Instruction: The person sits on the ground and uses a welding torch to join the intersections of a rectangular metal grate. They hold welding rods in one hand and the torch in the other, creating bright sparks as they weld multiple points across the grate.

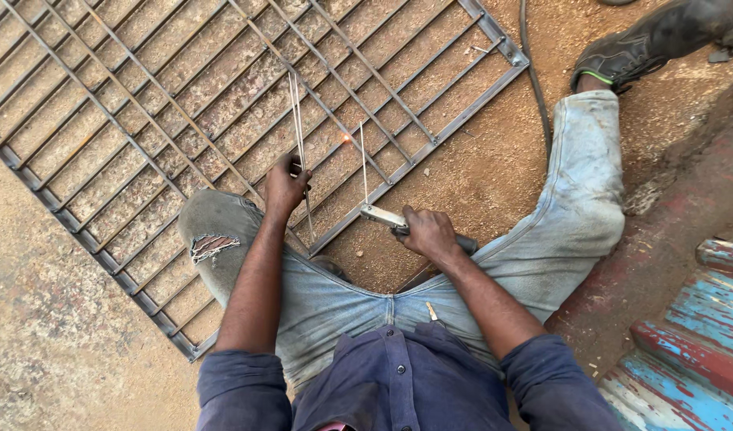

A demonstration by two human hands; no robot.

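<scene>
The right hand (429,233) was closed around the handle of an electrode holder (392,219), whose thin welding rod (363,164) rose to a small orange glow (347,138) on a bar. The left hand (285,188) gripped a few spare rods (298,120) just beside it. Beyond lay the rusty metal grille (223,88), flat on sandy ground (478,160), with a dark cable (534,80) running past its far corner.

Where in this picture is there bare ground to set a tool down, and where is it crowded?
Bare sandy ground lies between the metal grille, the cable and the outstretched leg. More lies left of the grille's lower edge. It is crowded where the left hand holds spare rods and the right hand the electrode holder.
</scene>
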